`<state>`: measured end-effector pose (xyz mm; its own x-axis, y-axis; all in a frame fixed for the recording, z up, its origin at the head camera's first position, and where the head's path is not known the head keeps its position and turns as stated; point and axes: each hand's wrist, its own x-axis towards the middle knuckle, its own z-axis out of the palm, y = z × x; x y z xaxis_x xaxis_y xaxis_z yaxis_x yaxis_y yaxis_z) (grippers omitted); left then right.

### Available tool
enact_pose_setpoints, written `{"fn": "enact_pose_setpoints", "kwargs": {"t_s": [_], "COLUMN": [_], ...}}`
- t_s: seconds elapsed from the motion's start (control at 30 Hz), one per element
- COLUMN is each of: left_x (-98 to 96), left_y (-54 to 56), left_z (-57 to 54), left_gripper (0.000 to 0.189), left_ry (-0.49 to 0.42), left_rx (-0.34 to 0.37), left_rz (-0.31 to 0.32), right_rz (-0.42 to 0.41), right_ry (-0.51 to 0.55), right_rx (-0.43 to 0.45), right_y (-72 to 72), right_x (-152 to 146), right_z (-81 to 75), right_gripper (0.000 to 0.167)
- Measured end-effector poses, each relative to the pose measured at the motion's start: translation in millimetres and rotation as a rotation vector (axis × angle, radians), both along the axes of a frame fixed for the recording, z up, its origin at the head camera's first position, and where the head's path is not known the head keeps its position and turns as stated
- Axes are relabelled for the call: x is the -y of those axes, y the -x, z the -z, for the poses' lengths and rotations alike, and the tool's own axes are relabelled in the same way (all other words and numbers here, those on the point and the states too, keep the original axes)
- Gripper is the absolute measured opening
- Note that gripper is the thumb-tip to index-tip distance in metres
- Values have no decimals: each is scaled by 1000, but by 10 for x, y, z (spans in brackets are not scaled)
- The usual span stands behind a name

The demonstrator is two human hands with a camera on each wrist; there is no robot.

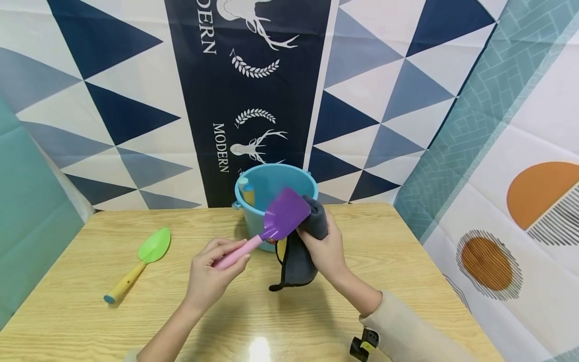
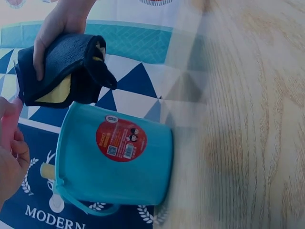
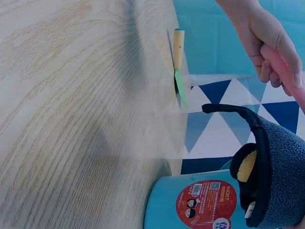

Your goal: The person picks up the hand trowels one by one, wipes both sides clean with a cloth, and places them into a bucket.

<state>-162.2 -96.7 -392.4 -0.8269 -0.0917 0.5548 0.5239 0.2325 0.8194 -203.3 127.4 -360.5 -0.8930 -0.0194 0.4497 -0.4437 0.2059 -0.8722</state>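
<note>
My left hand (image 1: 216,269) grips the pink handle of a toy shovel (image 1: 286,213) with a purple blade, tilted up to the right. In my right hand (image 1: 326,246) is a folded dark grey cloth (image 1: 299,261) with black edging and a yellow side, bunched against the shovel blade. Both are held up in front of a blue bucket (image 1: 276,176), which overlaps them in the head view. The left wrist view shows the cloth (image 2: 62,71) draped from the right hand, above the bucket's red label (image 2: 122,138).
Two handles, one yellow with a blue end (image 1: 248,193), stick up inside the bucket at its left. A green toy trowel (image 1: 155,245) with a yellow handle lies on the left of the wooden table (image 1: 181,226). Patterned cloth walls (image 1: 362,100) stand behind and at the sides.
</note>
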Motion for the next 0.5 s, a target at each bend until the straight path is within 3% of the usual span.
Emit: {"fn": "enact_pose_setpoints", "kwargs": {"t_s": [0.17,0.3,0.5], "left_x": [-23,-52,-86], "left_y": [-12,-6,5], "left_z": [-22,-73,-126], "left_gripper": [30,30,30], "left_ry": [13,-19,-37], "left_rx": [28,11,-13], "left_rz": [22,20,22], "right_rz": [-33,-76,-107], "right_ry": [9,-19,-85], "right_rx": [-30,-58,-32], "right_y": [-32,-69,-118], "right_x": [43,95,137], "right_z": [2,23,79], "right_gripper": [49,50,53]}}
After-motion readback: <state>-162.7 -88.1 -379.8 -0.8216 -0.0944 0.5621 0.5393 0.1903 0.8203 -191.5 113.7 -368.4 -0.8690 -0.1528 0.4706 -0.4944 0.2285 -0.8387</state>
